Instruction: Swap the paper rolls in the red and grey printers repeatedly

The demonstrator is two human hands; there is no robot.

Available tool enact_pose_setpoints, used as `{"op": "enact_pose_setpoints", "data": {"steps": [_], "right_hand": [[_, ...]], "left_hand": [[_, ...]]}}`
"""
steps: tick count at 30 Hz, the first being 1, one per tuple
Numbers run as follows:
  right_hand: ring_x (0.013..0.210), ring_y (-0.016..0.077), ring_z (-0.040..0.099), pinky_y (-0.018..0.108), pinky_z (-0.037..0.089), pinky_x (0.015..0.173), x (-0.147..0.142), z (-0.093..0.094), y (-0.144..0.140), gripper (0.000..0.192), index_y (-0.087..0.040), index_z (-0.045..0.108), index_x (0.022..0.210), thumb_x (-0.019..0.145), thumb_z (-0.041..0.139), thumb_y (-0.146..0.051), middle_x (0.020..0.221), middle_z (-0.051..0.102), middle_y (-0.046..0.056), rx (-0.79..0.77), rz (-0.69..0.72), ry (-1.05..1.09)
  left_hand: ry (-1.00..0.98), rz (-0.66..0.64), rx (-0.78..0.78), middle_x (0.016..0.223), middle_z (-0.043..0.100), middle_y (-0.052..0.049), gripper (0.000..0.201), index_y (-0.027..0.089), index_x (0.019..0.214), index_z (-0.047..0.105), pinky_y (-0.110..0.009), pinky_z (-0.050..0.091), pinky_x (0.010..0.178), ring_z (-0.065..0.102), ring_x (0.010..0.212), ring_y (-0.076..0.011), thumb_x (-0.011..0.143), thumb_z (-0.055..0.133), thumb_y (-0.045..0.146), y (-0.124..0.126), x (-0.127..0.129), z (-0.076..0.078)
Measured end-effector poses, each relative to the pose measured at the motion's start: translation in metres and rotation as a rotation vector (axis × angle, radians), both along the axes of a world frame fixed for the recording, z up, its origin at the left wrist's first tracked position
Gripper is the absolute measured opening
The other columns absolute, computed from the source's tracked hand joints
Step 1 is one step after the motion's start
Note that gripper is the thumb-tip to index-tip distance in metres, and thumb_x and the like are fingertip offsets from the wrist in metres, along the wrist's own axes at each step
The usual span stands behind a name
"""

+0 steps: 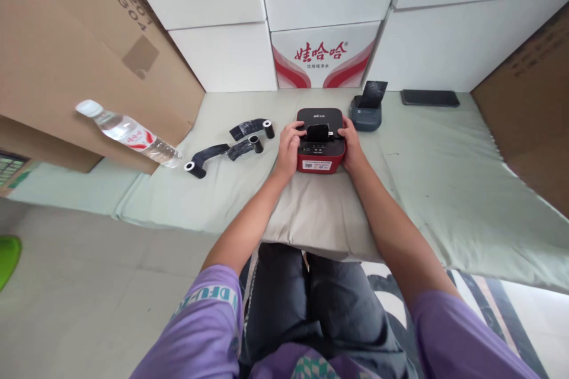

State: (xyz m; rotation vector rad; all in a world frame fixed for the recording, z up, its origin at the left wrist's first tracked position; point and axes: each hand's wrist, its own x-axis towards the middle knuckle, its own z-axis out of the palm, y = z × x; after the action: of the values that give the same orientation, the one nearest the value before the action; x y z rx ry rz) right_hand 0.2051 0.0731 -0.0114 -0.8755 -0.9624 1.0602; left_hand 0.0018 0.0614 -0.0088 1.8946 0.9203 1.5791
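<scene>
**Two-handed hold at the pale-green cloth-covered counter (466, 189)!**

And here's the boxy red-and-black device (320, 148), sitting mid-counter, squarely before the wearer! Looks like a rigid plastic shell, probably manageable in weight, perhaps a touch slippery; those red lower sides seem the surest hold. The left hand (288, 148) grips its left side, fingers curling onto the top; the right hand (351, 140) clasps the right, thumb reaching over the edge! And the small thin black strip (317, 131) at the top? Likely flimsy, easily creased: best pinched lightly by its edges.
</scene>
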Motion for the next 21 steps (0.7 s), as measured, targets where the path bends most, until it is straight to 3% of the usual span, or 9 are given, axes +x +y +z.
{"op": "enact_pose_setpoints", "data": {"steps": [5,8,10,12,15,18,21], "right_hand": [[0.137,0.0340,0.064,0.054,0.054,0.121,0.001,0.005,0.002,0.067,-0.029,0.065,0.128,0.070,0.071,-0.062,0.139,0.072,0.007,-0.010,0.003,-0.074],[0.138,0.0333,0.064,0.055,0.052,0.123,0.003,0.008,-0.005,0.071,-0.030,0.064,0.133,0.073,0.071,-0.067,0.144,0.071,0.007,-0.044,-0.027,-0.116],[0.138,0.0335,0.065,0.057,0.051,0.124,0.003,0.010,-0.022,0.072,-0.029,0.065,0.134,0.076,0.074,-0.071,0.144,0.072,0.008,-0.103,-0.074,-0.159],[0.139,0.0348,0.065,0.059,0.050,0.125,0.001,0.011,-0.047,0.074,-0.028,0.066,0.135,0.078,0.077,-0.074,0.144,0.072,0.011,-0.128,-0.100,-0.241],[0.147,0.0371,0.061,0.060,0.045,0.130,-0.004,0.011,-0.084,0.098,-0.026,0.056,0.154,0.072,0.091,-0.068,0.159,0.064,0.015,0.037,-0.045,-0.454],[0.147,0.0387,0.061,0.062,0.047,0.128,-0.006,0.016,-0.088,0.104,-0.026,0.049,0.161,0.074,0.093,-0.063,0.160,0.063,0.016,0.124,-0.083,-0.571],[0.135,0.0393,0.067,0.062,0.055,0.118,-0.001,0.025,-0.051,0.094,-0.028,0.057,0.154,0.075,0.092,-0.062,0.149,0.070,0.015,0.140,-0.141,-0.583]], "left_hand": [[-0.031,0.011,-0.037,0.141,0.073,-0.009,0.065,0.028,0.100,0.070,-0.053,0.041,0.129,0.062,0.143,-0.0296,0.104,0.037,0.083,0.000,0.004,0.001],[-0.070,0.005,-0.086,0.157,0.064,-0.008,0.067,0.027,0.104,0.069,-0.053,0.036,0.136,0.054,0.155,-0.0306,0.102,0.038,0.086,-0.009,0.006,0.003],[-0.122,-0.018,-0.162,0.175,0.048,-0.007,0.064,0.029,0.122,0.067,-0.052,0.032,0.139,0.042,0.166,-0.0311,0.100,0.045,0.086,-0.021,0.007,0.002],[-0.188,-0.073,-0.282,0.183,0.035,-0.006,0.067,0.034,0.148,0.055,-0.051,0.031,0.140,0.035,0.171,-0.0306,0.099,0.055,0.080,-0.033,0.008,-0.001],[-0.240,-0.152,-0.422,0.181,0.042,-0.005,0.069,0.034,0.164,0.041,-0.048,0.032,0.141,0.040,0.169,-0.0282,0.102,0.059,0.061,-0.041,0.011,-0.005],[-0.226,-0.155,-0.437,0.173,0.054,-0.004,0.058,0.030,0.160,0.051,-0.046,0.036,0.140,0.047,0.165,-0.0258,0.103,0.052,0.044,-0.018,0.018,-0.001],[-0.182,-0.117,-0.368,0.160,0.066,-0.002,0.050,0.029,0.152,0.060,-0.046,0.043,0.136,0.053,0.160,-0.0243,0.103,0.048,0.036,0.035,0.028,0.011]]}}
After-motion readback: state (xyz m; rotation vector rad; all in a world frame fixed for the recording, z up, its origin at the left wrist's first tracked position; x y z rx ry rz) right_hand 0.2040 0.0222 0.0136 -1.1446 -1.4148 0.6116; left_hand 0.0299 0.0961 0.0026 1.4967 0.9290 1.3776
